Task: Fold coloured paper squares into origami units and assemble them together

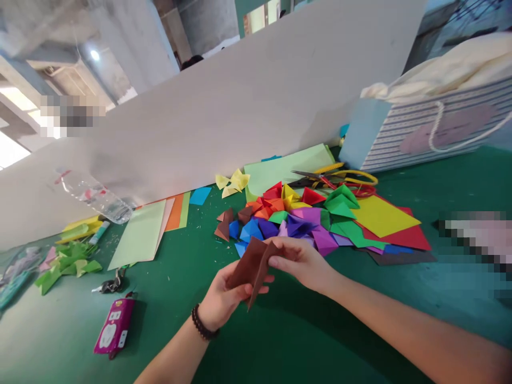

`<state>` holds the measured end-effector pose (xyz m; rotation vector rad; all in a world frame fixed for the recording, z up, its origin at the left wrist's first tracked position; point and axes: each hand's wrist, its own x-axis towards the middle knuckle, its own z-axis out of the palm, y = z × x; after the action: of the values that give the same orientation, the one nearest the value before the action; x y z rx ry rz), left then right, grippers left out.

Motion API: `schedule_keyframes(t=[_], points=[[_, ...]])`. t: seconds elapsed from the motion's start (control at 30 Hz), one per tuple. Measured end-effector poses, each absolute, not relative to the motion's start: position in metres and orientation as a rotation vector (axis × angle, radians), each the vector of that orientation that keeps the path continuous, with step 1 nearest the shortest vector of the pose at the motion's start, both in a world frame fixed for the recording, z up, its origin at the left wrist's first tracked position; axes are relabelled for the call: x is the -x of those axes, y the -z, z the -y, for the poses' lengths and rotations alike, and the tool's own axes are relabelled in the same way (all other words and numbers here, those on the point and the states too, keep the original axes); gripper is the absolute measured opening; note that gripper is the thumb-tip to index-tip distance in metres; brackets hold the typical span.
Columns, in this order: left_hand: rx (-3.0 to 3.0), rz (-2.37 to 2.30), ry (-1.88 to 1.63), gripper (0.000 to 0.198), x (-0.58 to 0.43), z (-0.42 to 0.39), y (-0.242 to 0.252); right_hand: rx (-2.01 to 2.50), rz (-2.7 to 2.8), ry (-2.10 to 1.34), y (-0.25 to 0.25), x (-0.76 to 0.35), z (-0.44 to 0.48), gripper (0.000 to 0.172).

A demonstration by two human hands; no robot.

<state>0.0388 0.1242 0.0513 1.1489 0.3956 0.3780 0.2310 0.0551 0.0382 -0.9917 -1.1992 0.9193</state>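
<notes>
A brown sheet of paper [253, 268], partly folded with two flaps standing apart, is held between both hands above the green table. My left hand [224, 296], a dark beaded bracelet [202, 323] at its wrist, grips the lower left part with the thumb on the paper. At the upper right edge, my right hand [300, 261] pinches the paper between thumb and fingers. Just beyond the hands lies a pile of folded paper pieces [298, 223] in many colours. Several small brown folded pieces [225, 224] sit at its left end.
Flat yellow paper [386, 215] and scissors [316, 177] lie right of the pile. A striped paper bag [444, 128] stands at the back right against a white partition [256, 101]. To the left are pale green sheets [138, 234], a plastic bottle [96, 194], keys [114, 282] and a purple packet [114, 326].
</notes>
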Motion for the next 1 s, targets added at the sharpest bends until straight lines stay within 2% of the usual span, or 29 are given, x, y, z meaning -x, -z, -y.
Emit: schedule_keyframes(t=[0.1,0.23,0.4,0.6,0.8,0.87,1.0], points=[[-1.142,-0.351,-0.335,0.062,-0.039,-0.125,-0.052,0.987,1.023,-1.093,-0.042,-0.231,-0.057,0.026],[-1.158,-0.426,-0.341,0.076,-0.04,-0.128,-0.053,1.073,1.077,-1.177,-0.041,-0.233,-0.059,0.019],[-1.309,-0.64,-0.334,0.059,-0.045,-0.125,-0.055,1.213,1.172,-1.2,-0.037,-0.234,-0.06,0.015],[-1.556,-0.754,-0.301,0.037,-0.042,-0.11,-0.057,1.307,1.432,-1.102,-0.044,-0.243,-0.057,0.027],[-1.713,-0.868,-0.292,0.023,-0.042,-0.102,-0.051,1.488,1.57,-0.917,-0.056,-0.249,-0.048,0.014],[-1.724,-0.876,-0.272,0.02,-0.043,-0.101,-0.049,1.478,1.56,-1.023,-0.054,-0.251,-0.05,0.016],[-1.603,-0.863,-0.289,0.019,-0.047,-0.096,-0.042,1.426,1.361,-1.429,-0.044,-0.257,-0.056,0.038]])
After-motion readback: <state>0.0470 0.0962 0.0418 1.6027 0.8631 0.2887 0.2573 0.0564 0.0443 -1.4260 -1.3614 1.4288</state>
